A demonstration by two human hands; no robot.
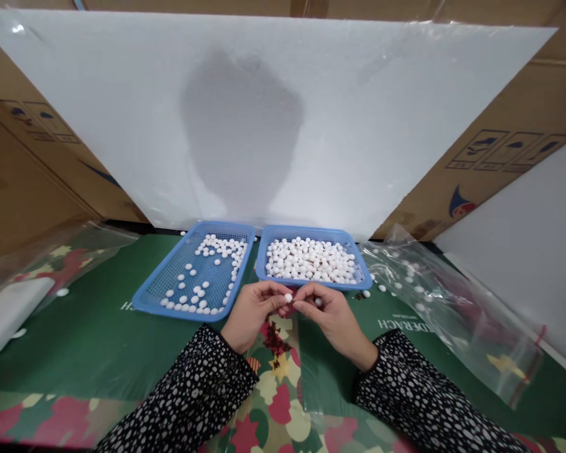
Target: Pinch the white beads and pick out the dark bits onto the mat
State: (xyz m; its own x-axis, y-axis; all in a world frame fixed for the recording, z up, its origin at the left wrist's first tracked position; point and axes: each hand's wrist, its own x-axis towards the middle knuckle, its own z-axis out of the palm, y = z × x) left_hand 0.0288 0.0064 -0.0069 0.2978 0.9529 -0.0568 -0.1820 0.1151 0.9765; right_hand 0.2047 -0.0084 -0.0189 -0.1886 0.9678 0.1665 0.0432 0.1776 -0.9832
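Observation:
Between the fingertips of my left hand (255,311) is a small white ball (288,297), pinched at the front edge of the right basket. My right hand (332,316) is closed beside it, thumb and forefinger pressed together at the ball's right side; another pale ball (318,302) shows among its fingers. A blue basket (264,251) behind my hands is filled with white balls (306,259). The left blue basket (156,284) holds scattered white balls, mostly along its front and right side. Dark red bits (274,340) lie on the table below my hands.
A clear plastic bag (471,327) with loose balls near it lies at the right. More clear plastic (89,251) and a white object (16,311) are at the left. A white panel (349,113) and cardboard (495,145) stand behind the green, patterned table covering (99,340).

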